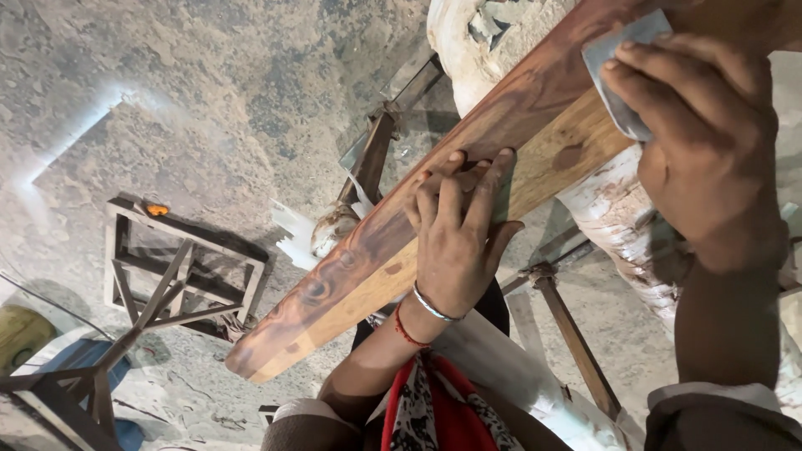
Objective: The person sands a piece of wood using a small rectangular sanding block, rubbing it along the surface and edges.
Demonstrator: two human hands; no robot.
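Right hand [697, 142] sits nearest the lens at the upper right, fingers curled and pressed down over a grey sheet of sandpaper [622, 71] — the sheet lies flat against the wooden plank [401, 242], at the plank's upper end. Left hand [459, 225] is lower and toward the middle: fingers spread and extended, palm bearing on the plank's edge, gripping nothing but steadying the wood. A metal bangle and a red thread circle that wrist.

Plank runs diagonally under both hands, from the upper right down to the lower left. Its surface shows dark brown grain with a knot pattern below the left hand; the near edge is paler, with a few dark spots. It rests across a pale, paint-smeared log [618, 213] that passes beneath and between the two hands.

Beyond the left hand, farther out, a metal stand [376, 154] with rusty bars is visible. Well apart to the left, on the dusty concrete floor [209, 100], stands a dark wooden frame [180, 267] — a small orange item sits on its top corner.
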